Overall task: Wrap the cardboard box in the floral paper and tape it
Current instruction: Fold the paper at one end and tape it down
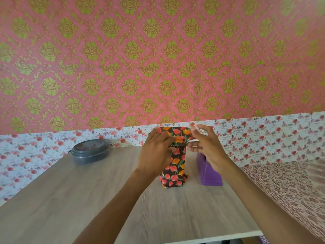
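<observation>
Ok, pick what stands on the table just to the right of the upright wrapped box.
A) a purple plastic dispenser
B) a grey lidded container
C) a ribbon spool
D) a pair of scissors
A: the purple plastic dispenser stands right beside the wrapped box, partly behind the right hand, while the grey lidded container sits far off to the left.

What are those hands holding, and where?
The floral-wrapped box, near its top: the left hand presses on the folded paper, and the right hand appears to pinch the upper right edge.
</observation>
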Tool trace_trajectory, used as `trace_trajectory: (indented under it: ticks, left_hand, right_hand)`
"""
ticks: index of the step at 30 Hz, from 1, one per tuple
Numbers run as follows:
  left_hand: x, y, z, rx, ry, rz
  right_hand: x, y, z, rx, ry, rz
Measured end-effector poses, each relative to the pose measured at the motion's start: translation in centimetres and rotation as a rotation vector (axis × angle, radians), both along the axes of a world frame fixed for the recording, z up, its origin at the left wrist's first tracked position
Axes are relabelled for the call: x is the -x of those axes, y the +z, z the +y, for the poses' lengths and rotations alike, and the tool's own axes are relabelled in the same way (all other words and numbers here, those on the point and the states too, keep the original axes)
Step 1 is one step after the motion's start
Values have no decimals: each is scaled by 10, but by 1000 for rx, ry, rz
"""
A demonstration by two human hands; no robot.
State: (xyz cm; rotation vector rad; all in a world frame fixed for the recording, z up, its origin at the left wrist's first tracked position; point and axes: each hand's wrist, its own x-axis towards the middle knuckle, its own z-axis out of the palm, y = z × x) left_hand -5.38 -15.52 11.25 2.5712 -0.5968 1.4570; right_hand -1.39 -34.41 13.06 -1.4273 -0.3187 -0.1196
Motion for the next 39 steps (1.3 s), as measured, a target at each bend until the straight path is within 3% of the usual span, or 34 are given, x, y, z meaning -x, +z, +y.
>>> trace_trajectory:
  ticks: [2,5,7,8,13,20,26,30,39]
  left_hand:
    - [1,-6,-4,29,0,-32]
    - [5,-13,-7,41,20,-52]
    - [8,-19,-10,41,24,-70]
    - [9,-19,-10,42,24,-81]
    - [14,-23,-12,56,14,-102]
    - [16,-23,-11,70,9,-113]
    - [18,-22,-9,91,-2,-125]
    - [18,-21,-10,100,-3,-114]
    - [19,-20,-9,104,0,-98]
  right_hand:
    - [-4,-12,-16,78,-152,-45]
    - [-26,-43,-43,643,-541,-129]
    - [-38,-60,-57,847,-598,-62]
    - [-46,-66,-62,856,-569,-7]
    - [-57,-63,-56,484,-312,459]
    - [-60,-43,-66,268,-128,686]
    - [-53,-47,-62,169,-106,696]
    - [-53,-48,-66,133,-79,603]
    - [-45,-84,-64,-50,-186,521]
